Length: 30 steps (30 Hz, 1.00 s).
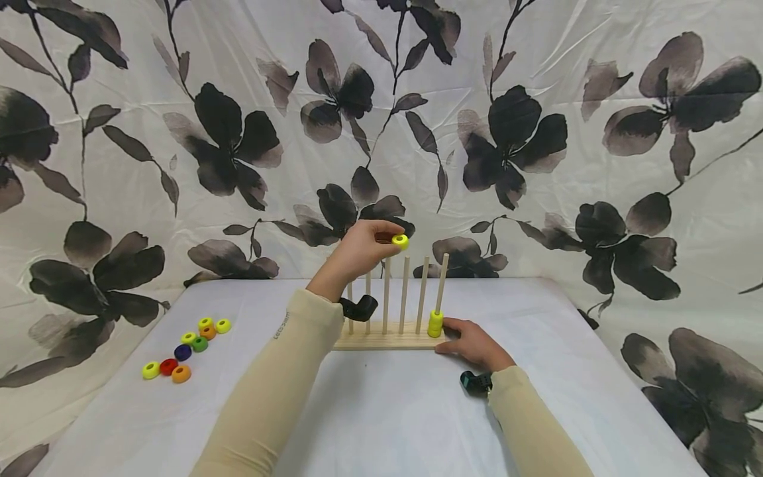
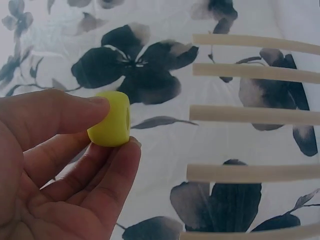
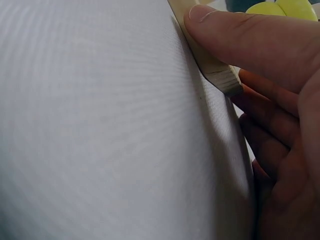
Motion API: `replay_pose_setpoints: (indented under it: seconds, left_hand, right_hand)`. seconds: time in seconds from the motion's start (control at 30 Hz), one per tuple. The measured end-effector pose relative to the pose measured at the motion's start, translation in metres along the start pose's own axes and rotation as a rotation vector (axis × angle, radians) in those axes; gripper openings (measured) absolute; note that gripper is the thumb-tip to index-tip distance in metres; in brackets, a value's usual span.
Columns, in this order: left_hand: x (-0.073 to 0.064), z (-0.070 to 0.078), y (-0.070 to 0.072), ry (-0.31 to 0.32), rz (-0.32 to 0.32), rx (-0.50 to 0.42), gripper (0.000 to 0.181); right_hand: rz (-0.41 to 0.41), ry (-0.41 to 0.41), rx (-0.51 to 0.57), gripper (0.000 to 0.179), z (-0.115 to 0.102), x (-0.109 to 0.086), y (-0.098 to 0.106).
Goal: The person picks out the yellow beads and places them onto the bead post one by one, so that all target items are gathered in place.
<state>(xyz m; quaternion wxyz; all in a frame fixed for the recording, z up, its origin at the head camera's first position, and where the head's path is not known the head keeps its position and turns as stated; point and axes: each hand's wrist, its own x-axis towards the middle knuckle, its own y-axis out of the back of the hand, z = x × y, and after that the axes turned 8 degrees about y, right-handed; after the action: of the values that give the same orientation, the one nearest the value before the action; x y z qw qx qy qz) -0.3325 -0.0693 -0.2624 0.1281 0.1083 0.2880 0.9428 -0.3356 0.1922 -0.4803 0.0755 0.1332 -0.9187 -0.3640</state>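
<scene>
The left hand [image 1: 366,250] pinched a yellow bead [image 1: 400,242] above the pegs [image 1: 404,298], left of the rightmost peg [image 1: 442,283], its hole roughly in line with their long axis; the right hand [image 1: 477,346], nearer that peg's foot, gripped the wooden base [image 1: 395,338] at its end.

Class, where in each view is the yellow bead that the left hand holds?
Head: the yellow bead is just right of centre, in the left hand.
Left wrist: left of centre.
Right wrist: not in it.
Shared landmark: the wooden rack, its pegs in left wrist, its base in right wrist.
</scene>
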Motion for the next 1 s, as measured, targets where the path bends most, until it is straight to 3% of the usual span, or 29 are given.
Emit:
replay_pose_setpoints:
  seconds: [0.47,0.67,1.0]
  left_hand:
    - [0.023,0.015,-0.027,-0.021,-0.032,0.064,0.038]
    - [0.028,0.018,-0.038,-0.047,-0.044,0.088,0.038]
    - [0.036,0.019,-0.053,-0.039,-0.049,0.097,0.036]
  right_hand:
    - [-0.002,-0.002,0.008,0.075,0.005,0.004,-0.001]
    - [-0.001,-0.014,0.013,0.075,0.001,0.001,0.0]
    - [-0.005,-0.026,0.0,0.074,-0.002,0.0,0.0]
